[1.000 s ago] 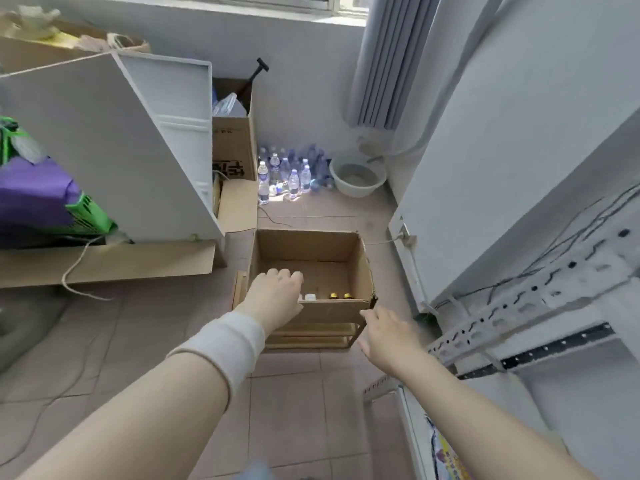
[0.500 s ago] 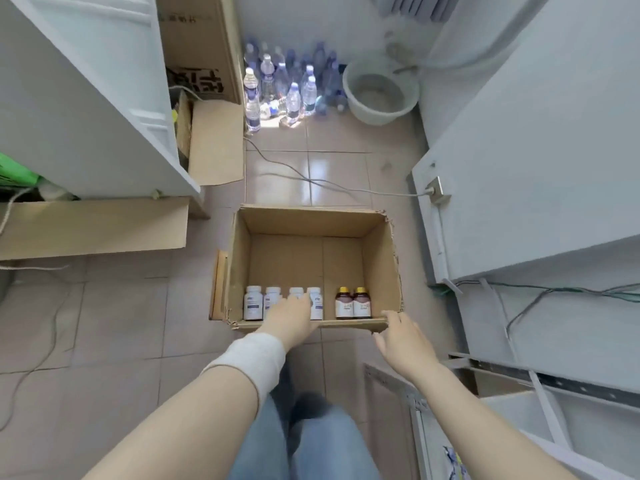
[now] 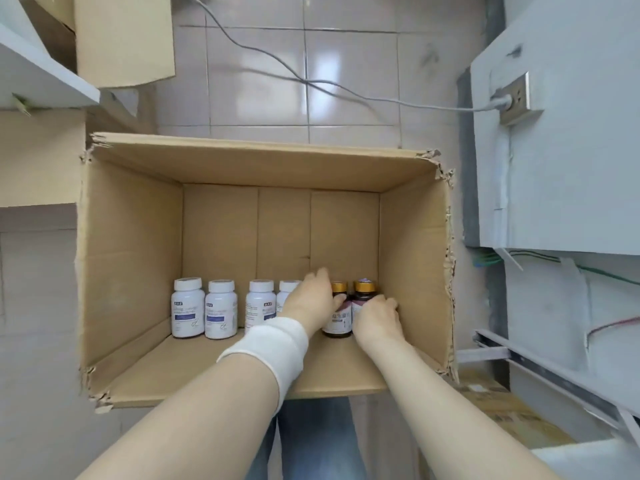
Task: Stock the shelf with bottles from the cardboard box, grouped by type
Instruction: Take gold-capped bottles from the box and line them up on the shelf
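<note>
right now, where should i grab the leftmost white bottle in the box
Take the leftmost white bottle by its cap, coming from above. It stands upright with the cap free, while its neighbour sits close on its right and the box wall rises on its left.

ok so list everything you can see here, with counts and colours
cardboard box: 1, brown, open, on the tiled floor, centre
white bottles: 4, white with white caps, upright in a row, near left of the box; the fourth is partly hidden by the left hand
dark bottles: 2, dark brown with gold caps, upright, right of the white row
cable: 1, grey, across the floor to the socket
socket: 1, grey metal, on the grey panel at right
cardboard sheets: at least 2, brown, at left
wristband: 1, white, left wrist
left hand: grips the left dark bottle
right hand: grips the right dark bottle
</note>
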### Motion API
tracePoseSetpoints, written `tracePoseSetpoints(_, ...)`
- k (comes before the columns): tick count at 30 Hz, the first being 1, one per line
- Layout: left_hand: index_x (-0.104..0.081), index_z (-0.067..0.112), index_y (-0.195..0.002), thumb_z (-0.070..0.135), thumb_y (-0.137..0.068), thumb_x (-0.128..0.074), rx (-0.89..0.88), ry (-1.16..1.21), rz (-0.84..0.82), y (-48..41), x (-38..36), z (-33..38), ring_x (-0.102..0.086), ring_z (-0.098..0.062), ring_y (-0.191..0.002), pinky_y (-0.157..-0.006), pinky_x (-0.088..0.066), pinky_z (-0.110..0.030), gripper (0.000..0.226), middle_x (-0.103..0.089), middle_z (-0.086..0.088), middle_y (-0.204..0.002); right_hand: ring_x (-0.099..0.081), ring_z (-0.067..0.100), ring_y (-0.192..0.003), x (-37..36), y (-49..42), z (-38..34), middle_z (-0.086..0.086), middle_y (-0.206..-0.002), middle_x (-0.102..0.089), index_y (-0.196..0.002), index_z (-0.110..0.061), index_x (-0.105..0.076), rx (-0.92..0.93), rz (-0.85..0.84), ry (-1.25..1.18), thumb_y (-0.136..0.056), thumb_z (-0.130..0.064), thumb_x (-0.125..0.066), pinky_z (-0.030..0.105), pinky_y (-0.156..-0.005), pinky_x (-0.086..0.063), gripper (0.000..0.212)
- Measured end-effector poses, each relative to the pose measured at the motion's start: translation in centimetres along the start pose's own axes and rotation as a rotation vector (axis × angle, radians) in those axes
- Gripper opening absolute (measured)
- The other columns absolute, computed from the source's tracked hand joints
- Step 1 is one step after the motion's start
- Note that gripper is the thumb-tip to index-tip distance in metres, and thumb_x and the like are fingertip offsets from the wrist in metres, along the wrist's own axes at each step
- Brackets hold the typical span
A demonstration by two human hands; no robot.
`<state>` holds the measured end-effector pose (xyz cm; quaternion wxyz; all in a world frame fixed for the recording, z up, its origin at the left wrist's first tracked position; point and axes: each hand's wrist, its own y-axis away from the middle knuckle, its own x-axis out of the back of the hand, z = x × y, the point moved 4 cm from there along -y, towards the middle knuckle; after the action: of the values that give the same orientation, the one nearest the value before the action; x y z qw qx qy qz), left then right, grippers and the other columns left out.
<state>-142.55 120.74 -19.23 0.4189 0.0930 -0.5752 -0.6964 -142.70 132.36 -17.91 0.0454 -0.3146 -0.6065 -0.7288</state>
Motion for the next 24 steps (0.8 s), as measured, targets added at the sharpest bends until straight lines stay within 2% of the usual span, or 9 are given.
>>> tracePoseSetpoints(6, -0.043, 0.006, -0.13, 0.033, -0.092, -0.055, 0.042, 0.045, -0.026, -2.6, -0.3, 0.4, -0.048, -0.032, -0.12, -0.098, -0.041, -0.037, 0.047, -0.043, -0.018, -0.131, -0.053, 0.035, -0.118, -0.1, -1.8, -0.3, 0.02, -0.128, -0.049, -0.121, 0.001, -0.039, -0.005, 0.06, -0.007, -0.095, -0.008, -0.043, 0.037, -0.09, -0.043, 0.028)
tracePoseSetpoints(10, -0.043, 0.007, -0.13, 0.033, -0.092, -0.057, 0.033, 0.064, -0.02, -2.4, 0.4, -0.1, -0.048, -0.03, -0.119, -0.093, -0.041, -0.033, 0.048, -0.047, -0.016, -0.131, -0.056, 0.037, -0.111, 0.3, -2.1, 0.2, 0.021, -0.123, -0.056, -0.119, -0.001, -0.034, -0.028, -0.037, -0.154, -0.084, -0.011, -0.065, 0.039, -0.086, -0.045, 0.048)
tracePoseSetpoints(13, -0.045, 0.008, -0.128, 0.033, -0.09, -0.059, 0.005, 0.094, 0.024, -1.7, 1.1, -0.2, -0.051, -0.028, -0.117, -0.09, -0.041, -0.032, 0.047, -0.054, -0.013, -0.128, -0.058, 0.035, -0.107, 0.5, -2.0, 0.4, 0.019, -0.12, -0.057, -0.117, -0.002, -0.038, -0.01, -0.037, -0.193, -0.079, -0.015, -0.072, 0.037, -0.083, -0.046, 0.053)
tracePoseSetpoints(16, -0.05, 0.009, -0.12, 0.034, -0.087, -0.063, -0.031, 0.169, 0.092, -0.1, 2.3, -0.7, -0.055, -0.026, -0.11, -0.088, -0.043, -0.031, 0.043, -0.059, -0.011, -0.12, -0.057, 0.034, -0.11, 0.7, -1.0, 0.5, 0.018, -0.121, -0.058, -0.118, -0.002, -0.044, 0.017, -0.044, -0.174, -0.075, -0.024, -0.077, 0.035, -0.084, -0.046, 0.059)
tracePoseSetpoints(20, -0.054, 0.012, -0.109, 0.03, -0.085, -0.066, -0.05, 0.366, 0.17, 3.5, 4.8, -2.0, -0.053, -0.017, -0.095, -0.076, -0.038, -0.022, 0.032, -0.061, -0.002, -0.107, -0.057, 0.029, -0.108, 2.0, 1.6, 0.9, 0.013, -0.118, -0.061, -0.116, -0.006, -0.054, 0.106, -0.068, -0.155, -0.073, -0.034, -0.077, 0.034, -0.088, -0.046, 0.057)
tracePoseSetpoints(24, -0.053, 0.018, -0.096, 0.029, -0.086, -0.065, -0.086, 0.525, 0.262, 8.4, 8.4, -2.9, -0.055, -0.013, -0.089, -0.069, -0.043, -0.018, 0.019, -0.059, 0.006, -0.092, -0.058, 0.024, -0.104, 4.3, 5.9, 1.8, 0.01, -0.115, -0.062, -0.113, -0.011, -0.061, 0.147, -0.089, -0.277, -0.07, -0.041, -0.077, 0.031, -0.086, -0.047, 0.054)
